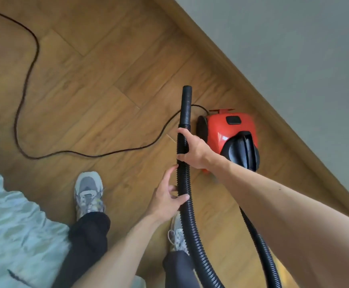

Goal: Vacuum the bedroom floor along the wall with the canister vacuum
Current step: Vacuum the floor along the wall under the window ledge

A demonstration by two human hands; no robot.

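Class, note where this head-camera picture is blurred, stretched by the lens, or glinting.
Head view: the pale blue rumpled bedding at lower left is smeared, while the black ribbed hose at centre is sharp; head view: the right forearm swells toward the frame edge; head view: a small glint sits on the red plastic canister vacuum.

Both bare arms reach forward, the right hand (192, 150) farther out with its fingers wrapped tight round the black hose (188, 217), and the left hand (166, 197) nearer, holding it loosely with its thumb laid across.
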